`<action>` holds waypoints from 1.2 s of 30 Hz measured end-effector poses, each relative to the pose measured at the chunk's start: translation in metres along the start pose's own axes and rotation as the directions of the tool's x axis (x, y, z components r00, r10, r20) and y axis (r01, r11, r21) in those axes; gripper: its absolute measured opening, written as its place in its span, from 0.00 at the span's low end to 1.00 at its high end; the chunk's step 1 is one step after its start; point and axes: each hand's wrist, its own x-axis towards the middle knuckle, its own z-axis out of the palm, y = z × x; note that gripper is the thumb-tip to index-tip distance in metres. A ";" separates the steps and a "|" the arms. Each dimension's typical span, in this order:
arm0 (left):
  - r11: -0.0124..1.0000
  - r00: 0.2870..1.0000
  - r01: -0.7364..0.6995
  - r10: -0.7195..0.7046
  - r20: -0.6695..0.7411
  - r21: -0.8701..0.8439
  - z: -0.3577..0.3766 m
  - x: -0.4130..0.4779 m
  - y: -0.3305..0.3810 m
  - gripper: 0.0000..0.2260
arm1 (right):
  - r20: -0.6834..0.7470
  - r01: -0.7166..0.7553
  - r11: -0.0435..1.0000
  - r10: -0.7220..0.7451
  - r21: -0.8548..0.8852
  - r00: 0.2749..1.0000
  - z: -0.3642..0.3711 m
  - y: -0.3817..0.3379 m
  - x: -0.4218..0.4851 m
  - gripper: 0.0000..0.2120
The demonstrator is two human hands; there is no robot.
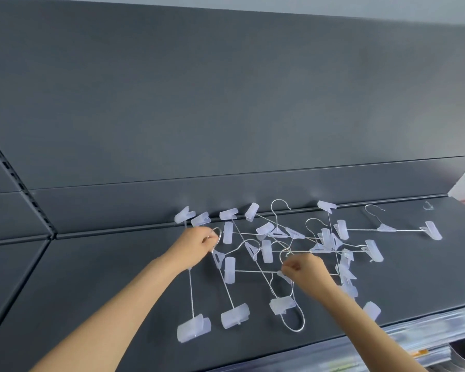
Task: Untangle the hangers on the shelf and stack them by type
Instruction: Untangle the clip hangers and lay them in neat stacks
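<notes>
shelf (91, 277), dark and flat, bearing the tangle of clip hangers (320, 248) across its middle; one lone hanger (387, 229) lies apart at right, probably already freed. left hand (193, 248) curls round a wire hook (219, 236) at the tangle's left edge; right hand (304, 269) pinches crossed wires (289, 252) near the centre, apparently steadying the heap for separation.
</notes>
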 end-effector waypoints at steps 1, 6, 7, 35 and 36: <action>1.000 1.000 -0.020 0.020 0.023 0.010 0.004 0.006 0.007 0.13 | 0.006 0.009 1.000 -0.009 0.002 1.000 0.000 0.001 -0.003 0.12; 0.997 0.988 -0.006 -0.005 0.156 0.074 0.037 0.032 0.020 0.15 | 0.004 0.096 0.995 -0.096 -0.010 0.995 0.001 0.003 -0.020 0.08; 0.996 0.983 -0.007 -0.010 0.182 0.092 0.042 0.033 0.023 0.14 | 0.016 0.117 0.992 -0.117 -0.035 0.993 0.001 0.004 -0.022 0.09; 0.905 0.987 0.026 -0.089 -0.130 -0.425 -0.011 -0.008 -0.027 0.14 | -0.035 -0.028 0.916 0.015 -0.400 0.999 -0.006 -0.032 0.009 0.14; 0.900 0.987 0.029 -0.096 -0.132 -0.435 -0.011 -0.008 -0.028 0.14 | -0.006 -0.022 0.901 0.021 -0.434 1.000 0.001 -0.039 0.009 0.14</action>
